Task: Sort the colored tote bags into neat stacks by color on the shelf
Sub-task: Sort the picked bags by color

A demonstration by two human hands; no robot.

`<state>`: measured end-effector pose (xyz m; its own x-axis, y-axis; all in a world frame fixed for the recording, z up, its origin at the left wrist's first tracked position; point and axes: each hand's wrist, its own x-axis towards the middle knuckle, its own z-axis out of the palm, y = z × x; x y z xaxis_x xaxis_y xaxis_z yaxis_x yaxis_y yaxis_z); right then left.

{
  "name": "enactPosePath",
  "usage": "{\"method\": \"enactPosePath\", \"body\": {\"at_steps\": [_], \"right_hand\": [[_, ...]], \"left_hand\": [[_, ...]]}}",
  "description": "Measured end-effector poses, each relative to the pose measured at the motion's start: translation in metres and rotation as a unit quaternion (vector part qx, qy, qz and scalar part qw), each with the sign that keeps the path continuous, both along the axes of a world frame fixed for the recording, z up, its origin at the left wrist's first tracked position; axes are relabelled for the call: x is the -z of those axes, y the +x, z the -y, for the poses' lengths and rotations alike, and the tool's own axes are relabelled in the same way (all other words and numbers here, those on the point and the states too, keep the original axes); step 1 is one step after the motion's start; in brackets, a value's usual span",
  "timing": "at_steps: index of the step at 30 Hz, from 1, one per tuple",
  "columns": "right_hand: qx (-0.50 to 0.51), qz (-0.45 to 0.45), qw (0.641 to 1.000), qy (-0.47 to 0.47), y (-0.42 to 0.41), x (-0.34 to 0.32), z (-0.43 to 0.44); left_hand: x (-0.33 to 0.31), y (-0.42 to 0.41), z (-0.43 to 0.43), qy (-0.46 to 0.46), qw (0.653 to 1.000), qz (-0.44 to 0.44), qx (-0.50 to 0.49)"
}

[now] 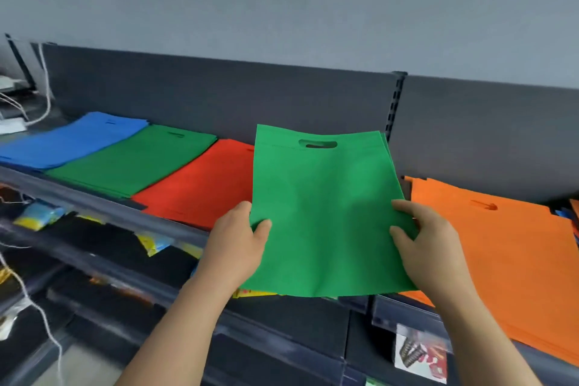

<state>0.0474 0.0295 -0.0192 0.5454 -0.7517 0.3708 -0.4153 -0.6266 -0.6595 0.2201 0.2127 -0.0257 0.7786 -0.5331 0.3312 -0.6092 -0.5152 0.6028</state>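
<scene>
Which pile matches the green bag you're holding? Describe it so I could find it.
On the top shelf against the dark back panel, flat stacks lie side by side. The green stack is second from the left, between the blue stack and the red stack; among those stacks it alone is green.

Even, soft, fairly bright light, no glare; faint shadows; wide-angle bending along the dark grey metal shelf [175, 222]; blurred lower left.

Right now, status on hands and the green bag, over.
Left hand, right hand grip green bag by its side edges. Bag held up between red stack and orange stack. Red stack lies between it and green stack.
</scene>
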Motion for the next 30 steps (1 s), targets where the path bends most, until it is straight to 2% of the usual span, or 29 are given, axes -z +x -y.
{"method": "enactPosePath", "body": {"at_steps": [10,19,30], "right_hand": [[-0.059,-0.010,0.998,0.008,0.136,0.002,-0.077],[-0.095,-0.008,0.995,-0.006,0.250,0.005,-0.085],[-0.106,-0.078,0.991,-0.011,0.368,0.014,-0.117]], "left_hand": [[0.003,0.114,-0.092,0.038,0.996,-0.021,-0.075],[0.006,0.213,-0.104,0.048,0.990,-0.009,-0.135],[0.008,0.344,-0.131,0.080,0.987,0.009,-0.139]]}}
